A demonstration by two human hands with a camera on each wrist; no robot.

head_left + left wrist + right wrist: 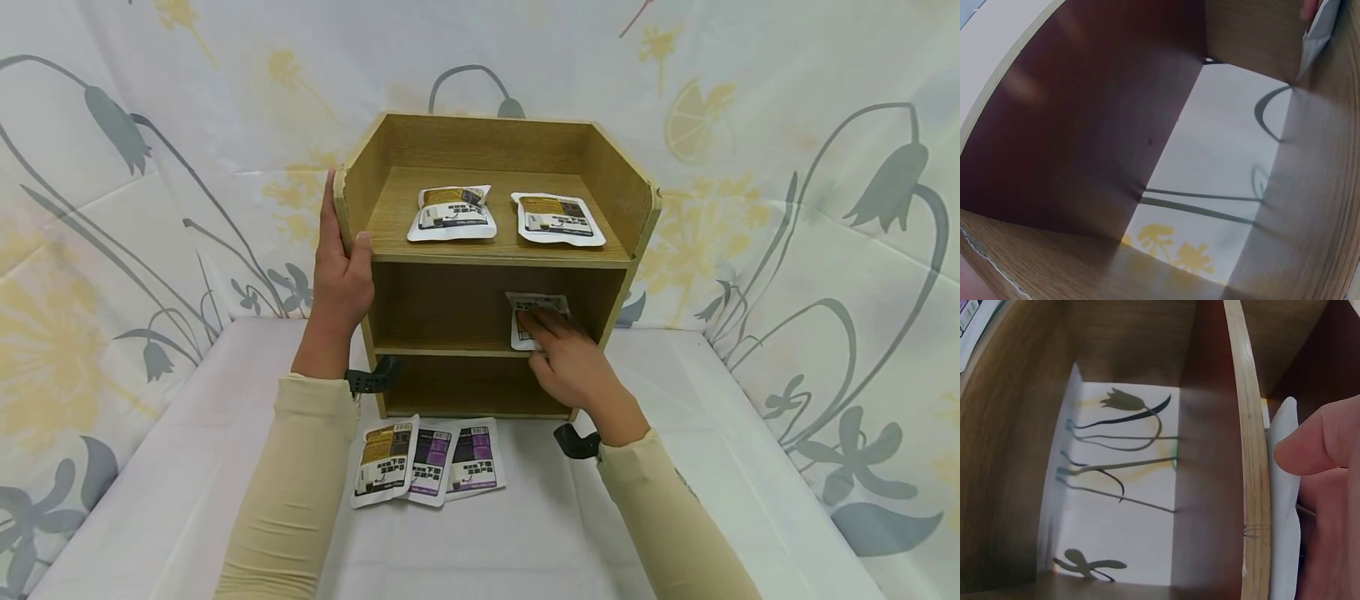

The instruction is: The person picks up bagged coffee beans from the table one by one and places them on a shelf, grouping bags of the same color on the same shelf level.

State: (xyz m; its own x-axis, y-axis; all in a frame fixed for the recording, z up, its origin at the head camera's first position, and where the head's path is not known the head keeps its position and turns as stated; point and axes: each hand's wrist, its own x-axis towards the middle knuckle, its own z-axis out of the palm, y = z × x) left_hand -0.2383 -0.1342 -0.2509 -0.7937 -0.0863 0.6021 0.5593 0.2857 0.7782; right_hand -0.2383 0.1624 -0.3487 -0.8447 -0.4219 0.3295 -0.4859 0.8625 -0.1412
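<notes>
A wooden shelf unit [491, 260] stands on the covered table. My left hand [343, 279] grips its left side panel, thumb at the front edge and fingers along the outside. In the middle compartment, my right hand [573, 362] rests extended fingers on a white-edged pouch [522, 333] lying toward the right. The right wrist view has the thumb [1307, 447] touching this pouch [1282, 500] just above the shelf board; the other fingers are partly hidden. On the top shelf lie two brown-and-white pouches, a left one [452, 213] and a right one [558, 219].
In front of the unit, a brown-labelled pouch [386, 461] overlaps a purple-labelled pouch [433, 467], with another purple one [476, 457] beside it. White cloth [480, 550] covers the table. A floral-printed curtain [750, 167] hangs behind and at both sides.
</notes>
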